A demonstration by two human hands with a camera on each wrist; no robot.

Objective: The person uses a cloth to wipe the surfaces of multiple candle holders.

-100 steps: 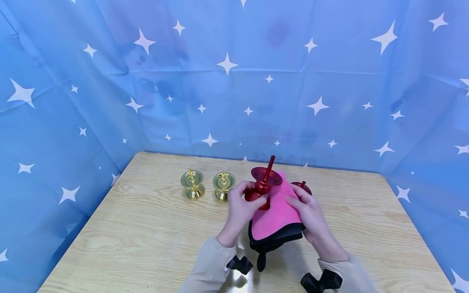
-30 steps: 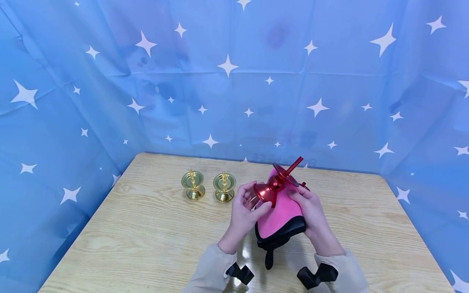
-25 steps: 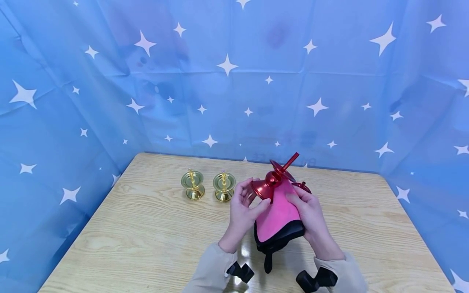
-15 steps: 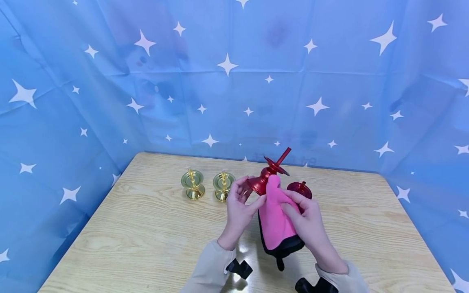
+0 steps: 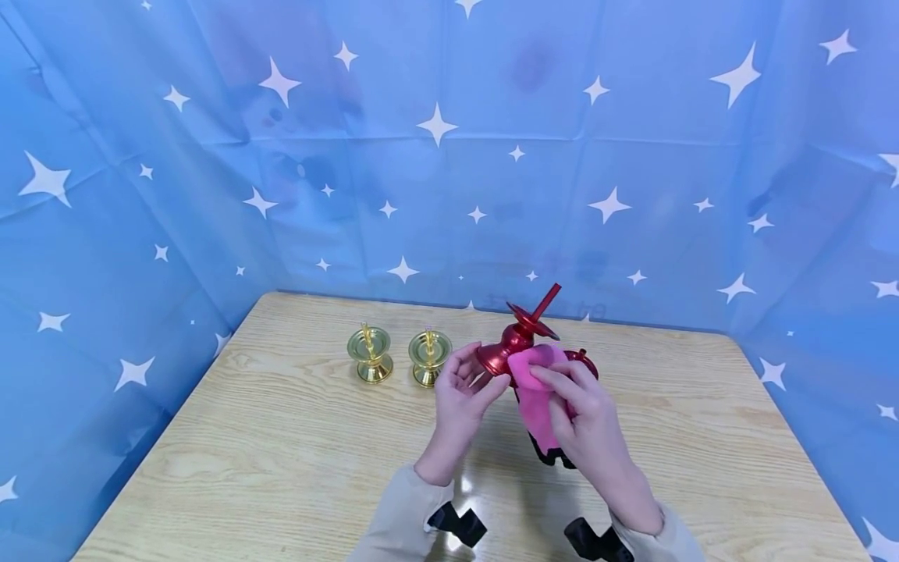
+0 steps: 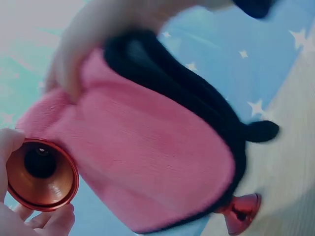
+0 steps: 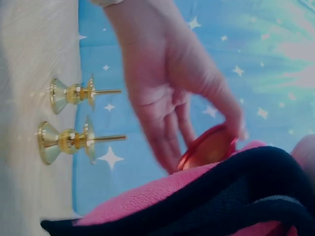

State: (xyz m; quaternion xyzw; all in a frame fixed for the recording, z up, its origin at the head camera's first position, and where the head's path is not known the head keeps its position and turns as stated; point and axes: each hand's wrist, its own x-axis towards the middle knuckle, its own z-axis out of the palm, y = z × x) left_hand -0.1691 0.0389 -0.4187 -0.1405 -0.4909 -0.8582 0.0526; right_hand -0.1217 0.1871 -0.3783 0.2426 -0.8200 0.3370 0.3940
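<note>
My left hand (image 5: 460, 402) holds a red metal candlestick (image 5: 516, 338) by its base rim, with the spike leaning up to the right. The left wrist view looks into the hollow base (image 6: 56, 182), between thumb and fingers. My right hand (image 5: 593, 425) pinches a pink cleaning mitt (image 5: 537, 410) with black trim, its upper end bunched against the candlestick's base. Black trim and a hanging loop (image 6: 263, 132) show in the left wrist view. From the right wrist camera, the mitt (image 7: 133, 201) covers most of the candlestick.
Two gold candlesticks, the left one (image 5: 368, 355) and the right one (image 5: 430, 359), stand upright on the wooden table (image 5: 281, 453). A second red candlestick (image 5: 581, 359) stands behind my right hand, partly hidden. A blue star-patterned curtain (image 5: 435, 195) surrounds the table's back and sides.
The candlestick went from nearly upright to tilted and shifted back left during the last second. My right hand bunched the mitt's upper end and lifted its lower edge.
</note>
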